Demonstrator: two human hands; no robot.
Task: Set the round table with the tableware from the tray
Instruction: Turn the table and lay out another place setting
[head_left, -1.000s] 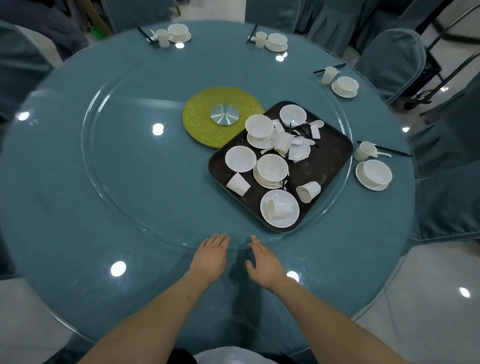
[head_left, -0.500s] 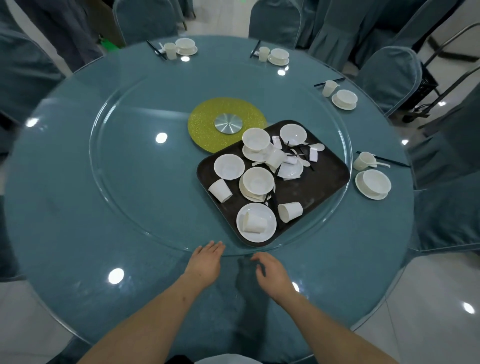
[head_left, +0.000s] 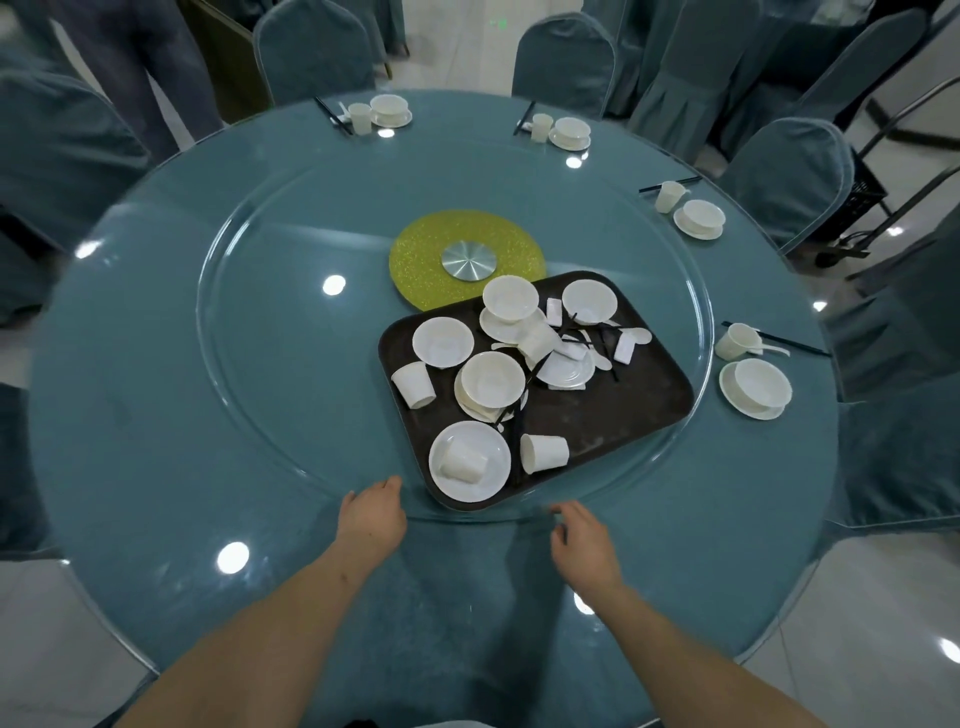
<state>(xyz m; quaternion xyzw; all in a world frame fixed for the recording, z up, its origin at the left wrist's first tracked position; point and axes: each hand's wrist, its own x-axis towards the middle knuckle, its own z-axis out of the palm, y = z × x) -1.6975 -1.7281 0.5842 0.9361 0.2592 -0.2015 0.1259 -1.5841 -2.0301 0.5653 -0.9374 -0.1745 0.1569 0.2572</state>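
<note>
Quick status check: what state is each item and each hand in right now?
Tray: on the glass turntable, still loaded.
Plate: on the tray, cup lying on it.
Cup: tipped on its side.
Left hand: open, at the turntable edge.
Right hand: open, empty.

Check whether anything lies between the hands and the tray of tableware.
Nothing visible does. The left hand and right hand rest at the glass turntable's near rim, just short of the tray; only bare glass lies between.

A dark brown tray (head_left: 597, 415) of jumbled white bowls, plates and tipped cups lies right of centre on the teal round table (head_left: 156, 415).
</note>
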